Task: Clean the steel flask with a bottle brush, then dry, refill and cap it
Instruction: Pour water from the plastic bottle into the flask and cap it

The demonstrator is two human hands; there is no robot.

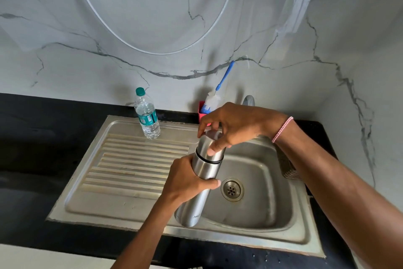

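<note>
- Because the sink (122, 124) lies directly below, a slip would likely drop the steel flask (202, 199) into the basin near the drain (232, 189) and dent it.
- The flask hangs tilted over the basin's 9 o'clock edge, and the left hand (185, 179) wraps its body.
- The right hand (237, 122) pinches the cap (204, 146) between thumb and fingertips; a shallow pinch could slide off it.
- The water bottle (147, 116) stands at the flask's 11 o'clock, where a swinging arm could topple it; its teal label is unreadable.
- The bottle brush (212, 100) stands at 12 o'clock, untouched.
- Letters beginning "M" show near the flask's base; the rest is illegible.
</note>
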